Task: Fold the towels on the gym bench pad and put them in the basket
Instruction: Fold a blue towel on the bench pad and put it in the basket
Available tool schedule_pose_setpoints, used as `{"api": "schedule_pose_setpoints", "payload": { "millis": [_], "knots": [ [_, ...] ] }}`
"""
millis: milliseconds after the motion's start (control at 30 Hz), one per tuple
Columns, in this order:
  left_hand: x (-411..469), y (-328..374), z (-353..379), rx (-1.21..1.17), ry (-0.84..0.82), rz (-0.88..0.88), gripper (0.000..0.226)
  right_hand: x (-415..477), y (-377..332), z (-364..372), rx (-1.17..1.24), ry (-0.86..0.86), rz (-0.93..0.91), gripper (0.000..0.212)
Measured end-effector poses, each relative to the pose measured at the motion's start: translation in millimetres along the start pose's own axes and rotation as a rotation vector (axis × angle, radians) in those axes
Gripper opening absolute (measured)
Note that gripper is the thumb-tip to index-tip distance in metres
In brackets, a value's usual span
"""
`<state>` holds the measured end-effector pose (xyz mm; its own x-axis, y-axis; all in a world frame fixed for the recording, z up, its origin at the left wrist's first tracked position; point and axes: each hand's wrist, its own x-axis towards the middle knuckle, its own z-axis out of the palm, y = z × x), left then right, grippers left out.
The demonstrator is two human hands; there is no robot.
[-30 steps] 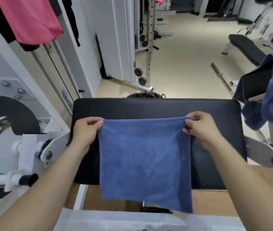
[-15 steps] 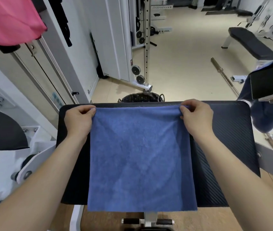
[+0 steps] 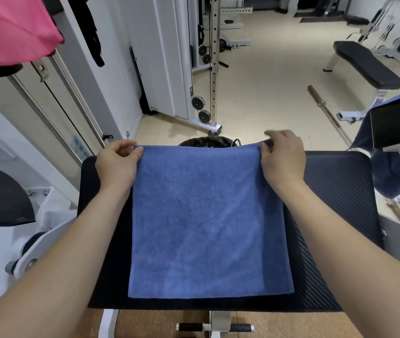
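Note:
A blue towel [image 3: 206, 220] lies spread flat on the black gym bench pad [image 3: 335, 215], its far edge at the pad's far edge. My left hand [image 3: 117, 164] pinches the towel's far left corner. My right hand [image 3: 283, 159] pinches the far right corner. Just past the pad's far edge, the rim of a dark woven basket [image 3: 208, 142] shows on the floor, mostly hidden by the towel and pad.
More blue cloth [image 3: 394, 172] hangs over a machine part at the right. A pink garment [image 3: 11, 28] hangs at upper left. White machine frames stand left and right of the pad. A barbell [image 3: 328, 113] and another bench [image 3: 367, 67] are on the floor beyond.
Both hands carried the towel's top edge away from me to the pad's far edge; the towel went from hanging over the near edge to lying flat on the pad.

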<state>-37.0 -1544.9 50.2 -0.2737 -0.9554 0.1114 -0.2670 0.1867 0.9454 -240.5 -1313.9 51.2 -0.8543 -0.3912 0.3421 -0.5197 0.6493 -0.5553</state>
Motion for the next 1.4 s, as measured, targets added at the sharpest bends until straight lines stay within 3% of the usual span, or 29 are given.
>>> {"api": "schedule_pose_setpoints", "payload": {
  "millis": [100,233,400,533,733,1033,1200,1300,1400],
  "knots": [
    [-37.2,-4.9,-21.5,0.037,0.028,0.008,0.026,-29.7,-2.4,-13.0,0.083,0.052,0.0,0.051],
    [-128.6,-44.0,-63.3,0.209,-0.037,-0.056,0.02,-108.2,7.9,-31.6,0.231,0.005,0.167,0.034],
    [-201.6,-103.3,-97.9,0.354,-0.104,-0.255,0.026,-190.7,36.5,-41.2,0.147,-0.109,0.296,0.019],
    [-224.6,-108.3,-101.3,0.276,-0.131,-0.373,0.017,-217.8,52.7,-43.0,0.088,-0.243,0.362,0.022],
    [-225.8,-98.3,-100.1,0.04,-0.157,-0.502,0.014,-222.4,58.4,-44.3,0.043,-0.292,0.423,0.017],
    [-215.7,-98.7,-102.1,-0.113,-0.098,-0.459,0.012,-228.5,60.4,-49.7,0.069,-0.339,0.477,0.021],
    [-210.7,-101.8,-110.3,-0.144,-0.204,-0.381,0.02,-224.7,60.0,-57.1,0.597,-0.397,0.689,0.014],
    [-207.6,-101.6,-113.9,-0.112,-0.278,-0.324,0.022,-225.1,62.8,-63.4,0.669,-0.434,0.685,0.011],
    [-203.2,-105.4,-116.2,-0.025,-0.321,-0.288,0.025,-223.5,66.9,-62.4,0.593,-0.407,0.669,0.008]
  ]
}}
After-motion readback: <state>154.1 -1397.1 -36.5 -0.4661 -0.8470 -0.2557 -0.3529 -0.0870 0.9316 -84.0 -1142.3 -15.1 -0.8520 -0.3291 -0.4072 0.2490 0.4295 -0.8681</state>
